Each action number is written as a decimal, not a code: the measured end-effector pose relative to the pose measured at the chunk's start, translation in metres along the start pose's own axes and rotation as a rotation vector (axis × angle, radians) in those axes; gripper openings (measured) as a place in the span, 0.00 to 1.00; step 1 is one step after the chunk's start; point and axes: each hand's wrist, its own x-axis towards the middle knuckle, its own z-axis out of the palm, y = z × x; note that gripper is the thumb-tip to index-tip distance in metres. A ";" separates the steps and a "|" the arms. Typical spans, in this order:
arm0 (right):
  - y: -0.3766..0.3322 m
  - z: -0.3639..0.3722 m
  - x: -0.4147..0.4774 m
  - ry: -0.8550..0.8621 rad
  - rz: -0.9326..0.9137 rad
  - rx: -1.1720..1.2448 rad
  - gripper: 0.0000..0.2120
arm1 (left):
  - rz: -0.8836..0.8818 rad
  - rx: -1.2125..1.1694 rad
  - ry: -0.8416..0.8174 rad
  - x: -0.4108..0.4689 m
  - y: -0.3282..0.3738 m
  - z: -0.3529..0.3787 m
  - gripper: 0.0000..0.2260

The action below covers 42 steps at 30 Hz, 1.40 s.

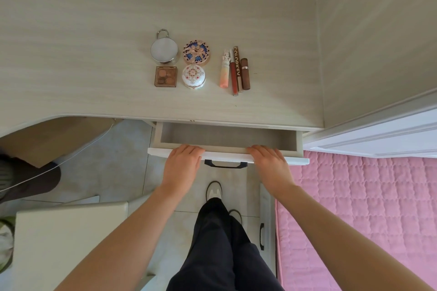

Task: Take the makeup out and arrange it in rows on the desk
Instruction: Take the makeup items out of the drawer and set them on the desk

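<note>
Makeup (193, 77) is out on desk (94, 54): compacts (196, 52) in a square block, tubes (234, 71) side by side. Drawer (299, 142) looks empty. Left hand (183, 160) and right hand (269, 163) lie flat on its front, gripping nothing. Next, probably: push shut, evenly.

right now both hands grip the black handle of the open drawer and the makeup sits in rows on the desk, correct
No: in the head view the left hand and right hand rest on the top edge of the open drawer, either side of the untouched black handle. The makeup does sit in rows on the desk.
</note>
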 end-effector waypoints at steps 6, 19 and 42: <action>-0.009 0.000 -0.034 0.222 0.027 0.229 0.22 | -0.138 -0.235 0.003 -0.037 0.009 -0.001 0.14; -0.002 -0.014 -0.010 0.039 1.353 1.969 0.21 | -1.554 -1.632 0.000 0.011 -0.009 -0.003 0.12; 0.008 -0.029 0.069 0.111 1.481 1.938 0.16 | -1.523 -1.640 0.115 0.069 -0.006 -0.001 0.09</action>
